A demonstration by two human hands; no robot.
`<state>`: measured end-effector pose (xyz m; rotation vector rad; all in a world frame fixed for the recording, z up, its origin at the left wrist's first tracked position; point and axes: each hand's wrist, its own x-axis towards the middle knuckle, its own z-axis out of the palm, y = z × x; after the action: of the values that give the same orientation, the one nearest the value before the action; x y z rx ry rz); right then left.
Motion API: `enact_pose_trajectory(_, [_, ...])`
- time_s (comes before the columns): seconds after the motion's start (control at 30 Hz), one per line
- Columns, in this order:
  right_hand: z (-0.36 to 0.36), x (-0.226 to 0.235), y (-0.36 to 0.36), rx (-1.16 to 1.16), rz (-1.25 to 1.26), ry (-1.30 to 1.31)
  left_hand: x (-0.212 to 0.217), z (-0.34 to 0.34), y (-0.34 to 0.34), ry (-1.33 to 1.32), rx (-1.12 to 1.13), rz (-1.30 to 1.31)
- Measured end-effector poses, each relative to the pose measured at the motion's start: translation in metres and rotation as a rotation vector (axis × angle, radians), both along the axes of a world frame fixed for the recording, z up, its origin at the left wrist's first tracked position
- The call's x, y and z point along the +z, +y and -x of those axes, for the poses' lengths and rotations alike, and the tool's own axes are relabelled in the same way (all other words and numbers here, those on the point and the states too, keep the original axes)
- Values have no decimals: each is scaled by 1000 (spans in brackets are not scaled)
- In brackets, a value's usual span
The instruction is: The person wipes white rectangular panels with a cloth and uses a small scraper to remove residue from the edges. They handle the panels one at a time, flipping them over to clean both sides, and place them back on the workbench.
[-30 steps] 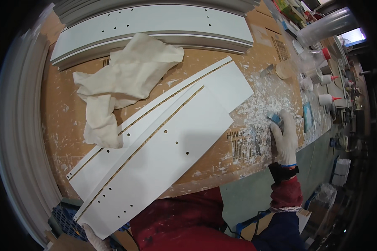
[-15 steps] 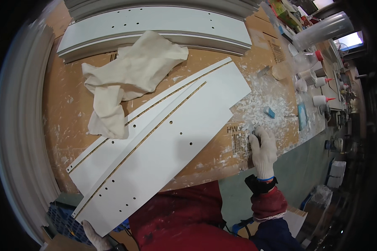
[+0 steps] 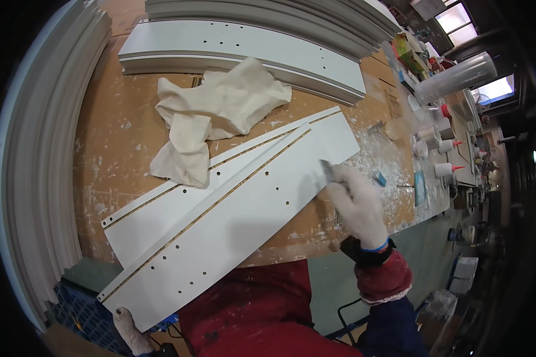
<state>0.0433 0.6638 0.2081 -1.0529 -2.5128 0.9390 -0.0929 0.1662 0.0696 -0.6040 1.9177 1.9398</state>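
Observation:
My left hand (image 3: 128, 332), in a white glove, grips the near left corner of a white board (image 3: 232, 217) with a brown groove and several drilled holes. That board lies slantwise over a second white grooved board (image 3: 140, 229). In my gloved right hand (image 3: 362, 205), slightly blurred, a small grey metal scraper (image 3: 326, 171) sticks out from the fingertips at the top board's right edge; whether it touches the board I cannot tell. A crumpled cream cloth (image 3: 238, 98) rests against the lower board's far side.
White drilled boards (image 3: 178, 41) are stacked at the back, and grey panels (image 3: 36, 178) stand along the left. A blue block (image 3: 379, 178) lies among white flakes on the cardboard-covered table (image 3: 119, 154). Red-tipped glue bottles (image 3: 445, 170) line the right side.
My right hand has moved up and left from the cardboard to the top board's right edge, with the scraper now showing. My left hand stays on the corner. The view has shifted slightly.

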Motion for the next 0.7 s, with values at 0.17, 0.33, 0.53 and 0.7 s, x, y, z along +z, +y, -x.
enact_pose_trajectory(0.17, [85, -20, -64, 590, -161, -320, 6, 19, 14, -235, 20, 299])
enact_pose_trajectory(0.33, [112, -35, -75, 741, -114, -287, 15, 17, 26, -312, 57, 414])
enact_pose_trajectory(0.53, [90, -36, 7, 378, -232, -152, -84, -6, -89, 400, -722, 1146])
enact_pose_trajectory(0.7, [74, -15, 90, -62, -292, -428, 4, 5, 31, -186, 152, 399])
